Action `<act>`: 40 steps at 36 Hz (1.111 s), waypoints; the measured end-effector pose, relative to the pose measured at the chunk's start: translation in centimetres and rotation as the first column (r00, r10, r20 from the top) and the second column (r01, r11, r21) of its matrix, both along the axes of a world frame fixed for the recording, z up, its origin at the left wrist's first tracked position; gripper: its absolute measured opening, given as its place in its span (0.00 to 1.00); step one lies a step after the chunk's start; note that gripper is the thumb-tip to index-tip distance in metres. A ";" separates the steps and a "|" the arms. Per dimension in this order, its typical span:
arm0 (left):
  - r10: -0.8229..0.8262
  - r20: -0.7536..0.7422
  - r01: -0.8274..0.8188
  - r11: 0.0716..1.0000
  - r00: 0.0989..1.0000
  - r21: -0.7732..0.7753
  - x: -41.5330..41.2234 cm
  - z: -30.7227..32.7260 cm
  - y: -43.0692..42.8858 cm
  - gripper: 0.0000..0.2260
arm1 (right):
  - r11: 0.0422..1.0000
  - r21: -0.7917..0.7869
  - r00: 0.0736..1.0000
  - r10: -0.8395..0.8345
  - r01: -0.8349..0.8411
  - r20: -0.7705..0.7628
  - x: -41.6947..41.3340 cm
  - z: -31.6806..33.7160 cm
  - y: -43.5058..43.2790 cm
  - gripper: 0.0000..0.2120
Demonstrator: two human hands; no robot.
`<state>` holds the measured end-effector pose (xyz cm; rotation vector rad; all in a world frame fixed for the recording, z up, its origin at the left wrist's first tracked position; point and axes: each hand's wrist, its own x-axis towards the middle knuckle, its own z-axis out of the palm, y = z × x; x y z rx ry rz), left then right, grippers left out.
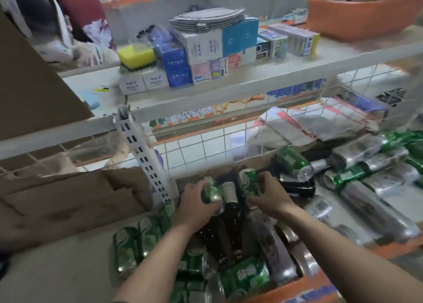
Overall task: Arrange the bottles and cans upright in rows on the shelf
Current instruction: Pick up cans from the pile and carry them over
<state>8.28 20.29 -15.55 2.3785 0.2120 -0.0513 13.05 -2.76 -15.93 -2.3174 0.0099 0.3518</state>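
1. At the shelf front, green cans lie toppled beside brown bottles.
2. Further in, the left hand grips the left can and the right hand seemingly pinches the right can. Stand each upright, side by side.
3. Beyond, green-necked bottles lie sideways.

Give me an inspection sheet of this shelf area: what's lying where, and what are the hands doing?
Surface: lower shelf, orange front edge, crowded.
Job's things: green cans at front left; a fallen can at right; dark bottles in the middle.
Clutter: wrapped packs lying at right.
Hands: left hand grips a green can; right hand grips a second green can.
Cables: nothing seen.
Surroundings: boxes, yellow sponge, orange basket on upper shelf; cardboard at left.
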 end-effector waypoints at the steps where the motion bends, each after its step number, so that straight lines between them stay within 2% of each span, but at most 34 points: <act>1: 0.023 -0.004 -0.023 1.000 1.000 0.011 0.2 -0.1 -0.5 0.29 | 1.000 0.012 1.000 0.020 -0.020 -0.006 0.6 -0.4 -0.4 0.34; 3: 0.051 -0.036 -0.050 0.998 0.998 0.035 0.5 -0.4 -1.4 0.34 | 0.999 0.024 0.998 0.049 -0.049 -0.031 1.3 -0.9 -0.8 0.33; 5: 0.068 -0.073 -0.060 0.992 0.995 0.109 0.6 -0.8 -2.2 0.39 | 0.996 0.018 0.989 0.090 -0.088 -0.115 1.5 -1.4 -1.1 0.38; 8: 0.102 -0.099 -0.079 0.973 0.990 0.216 0.9 -1.2 -3.0 0.41 | 0.994 0.023 0.974 0.110 -0.107 -0.200 1.4 -2.7 -1.6 0.43; 13: 0.140 -0.126 -0.112 0.971 0.982 0.211 1.8 -0.8 -3.0 0.42 | 0.990 0.089 0.980 0.119 -0.106 -0.162 2.1 -3.1 -2.1 0.35; 15: 0.167 -0.095 -0.149 0.974 0.981 0.170 2.0 -0.5 -3.0 0.37 | 0.990 0.098 0.985 0.112 -0.100 -0.131 2.4 -3.1 -2.0 0.33; 18: 0.248 -0.042 -0.247 0.969 0.968 0.028 1.7 -0.1 -2.8 0.30 | 0.989 0.132 0.996 0.072 -0.063 -0.060 2.6 -2.8 -2.1 0.29; 22: 0.341 0.017 -0.339 0.938 0.940 -0.079 1.2 0.8 -2.9 0.24 | 0.966 0.258 0.997 -0.043 0.027 0.057 3.0 -1.6 -2.2 0.19; 25: 0.437 0.069 -0.410 0.880 0.897 -0.241 1.2 1.2 -2.6 0.21 | 0.921 0.384 0.985 -0.125 0.071 0.119 3.7 -1.2 -2.3 0.17; 28: 0.527 0.089 -0.439 0.779 0.845 -0.447 1.2 1.9 -2.5 0.16 | 0.821 0.560 0.981 -0.179 0.110 0.069 4.6 -1.0 -2.2 0.15; 30: 0.566 0.094 -0.431 0.716 0.819 -0.549 1.3 2.5 -2.5 0.14 | 0.714 0.689 0.985 -0.172 0.125 -0.001 5.1 -1.0 -2.0 0.17; 32: 0.594 0.094 -0.391 0.631 0.799 -0.670 1.5 3.3 -2.6 0.16 | 0.519 0.841 0.985 -0.152 0.152 -0.084 5.3 -0.5 -1.8 0.23; 33: 0.612 0.080 -0.365 0.566 0.787 -0.739 1.7 3.5 -2.4 0.21 | 0.416 0.887 0.977 -0.160 0.198 -0.143 5.4 0.0 -1.5 0.25; 35: 0.639 0.013 -0.320 0.402 0.769 -0.858 2.1 4.3 -2.4 0.33 | 0.263 0.909 0.943 -0.168 0.323 -0.287 5.6 1.0 -0.9 0.30; 36: 0.651 -0.024 -0.299 0.315 0.758 -0.901 2.1 4.8 -2.4 0.34 | 0.222 0.904 0.930 -0.138 0.365 -0.341 5.8 1.4 -0.5 0.35; 38: 0.665 -0.050 -0.271 0.233 0.745 -0.934 2.3 5.6 -2.5 0.26 | 0.169 0.894 0.909 -0.048 0.415 -0.413 5.9 2.2 0.2 0.44; 39: 0.670 -0.066 -0.273 0.209 0.740 -0.939 2.3 6.0 -2.4 0.21 | 0.146 0.885 0.895 -0.003 0.442 -0.446 5.9 2.7 0.5 0.44; 40: 0.667 -0.102 -0.284 0.170 0.738 -0.944 2.2 6.3 -2.1 0.21 | 0.130 0.879 0.883 0.038 0.459 -0.467 5.8 3.1 0.9 0.43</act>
